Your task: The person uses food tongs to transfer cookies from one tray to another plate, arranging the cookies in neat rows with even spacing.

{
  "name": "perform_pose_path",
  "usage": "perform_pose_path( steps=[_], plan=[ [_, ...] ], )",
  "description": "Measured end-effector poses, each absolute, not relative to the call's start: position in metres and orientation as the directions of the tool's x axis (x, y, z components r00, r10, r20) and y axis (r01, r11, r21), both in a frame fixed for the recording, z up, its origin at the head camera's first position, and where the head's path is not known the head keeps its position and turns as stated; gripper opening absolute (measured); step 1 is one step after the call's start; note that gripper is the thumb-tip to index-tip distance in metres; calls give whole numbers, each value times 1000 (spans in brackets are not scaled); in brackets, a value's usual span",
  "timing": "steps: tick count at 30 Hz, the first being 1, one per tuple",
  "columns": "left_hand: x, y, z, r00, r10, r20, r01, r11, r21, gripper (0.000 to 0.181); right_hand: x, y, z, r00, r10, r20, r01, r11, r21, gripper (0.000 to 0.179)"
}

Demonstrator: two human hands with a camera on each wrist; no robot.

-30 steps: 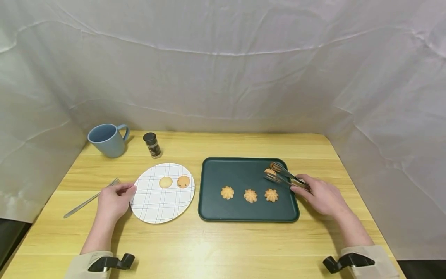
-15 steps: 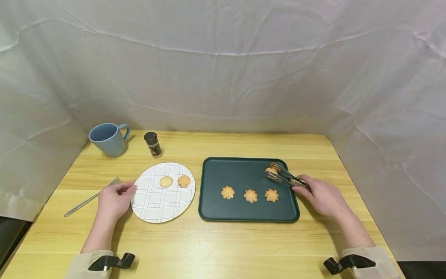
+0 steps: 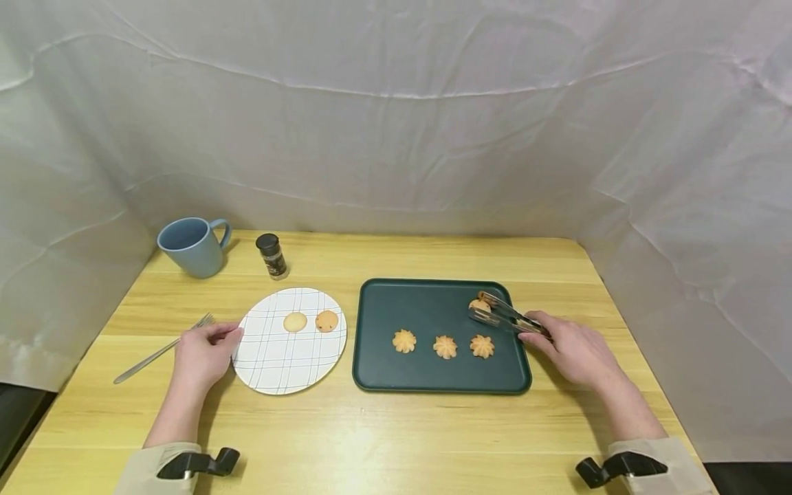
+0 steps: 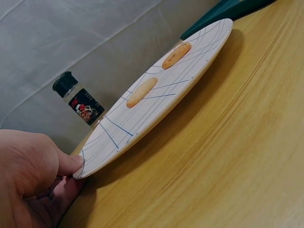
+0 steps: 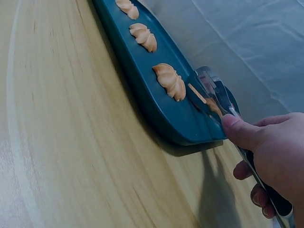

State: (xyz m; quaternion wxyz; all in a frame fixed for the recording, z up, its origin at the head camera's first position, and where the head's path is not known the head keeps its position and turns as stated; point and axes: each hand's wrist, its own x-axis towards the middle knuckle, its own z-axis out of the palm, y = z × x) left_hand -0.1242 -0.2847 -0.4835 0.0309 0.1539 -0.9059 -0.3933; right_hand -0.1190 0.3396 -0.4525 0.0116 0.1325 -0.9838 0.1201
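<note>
With thumb and fingers my left hand (image 3: 207,354) pinches the left rim of a round white plate (image 3: 278,364) with thin blue grid lines. Two flat round cookies lie on it, a pale cookie (image 3: 295,322) and a browner cookie (image 3: 326,321). My right hand (image 3: 572,347) grips metal tongs (image 5: 212,92) across the right edge of a dark green tray (image 3: 414,295). The ends of the tongs straddle a round cookie (image 3: 479,306) at the tray's back right, partly covering it. Nearer the front, several ridged flower-shaped cookies (image 3: 445,346) sit in a row on the tray.
A fork (image 3: 145,361) lies left of the plate, its tines partly behind the left hand. Behind the plate stand a blue mug (image 3: 196,251) and a black-capped spice jar (image 3: 272,257). Pale cloth (image 3: 396,151) hangs around the back and sides of the wooden table (image 3: 309,440).
The tong ends and the round cookie between them have shifted very slightly on the tray. My left hand and the plate hold their place.
</note>
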Motion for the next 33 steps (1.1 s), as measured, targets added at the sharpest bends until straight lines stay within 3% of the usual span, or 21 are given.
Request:
perform_pose_path(
  steps=[33],
  plan=[
    [-124,-286,-481,-954,-297,-49,-238,643,728,34,-133,292,-426,-933,-348,96,-360,914,-188,56]
  ],
)
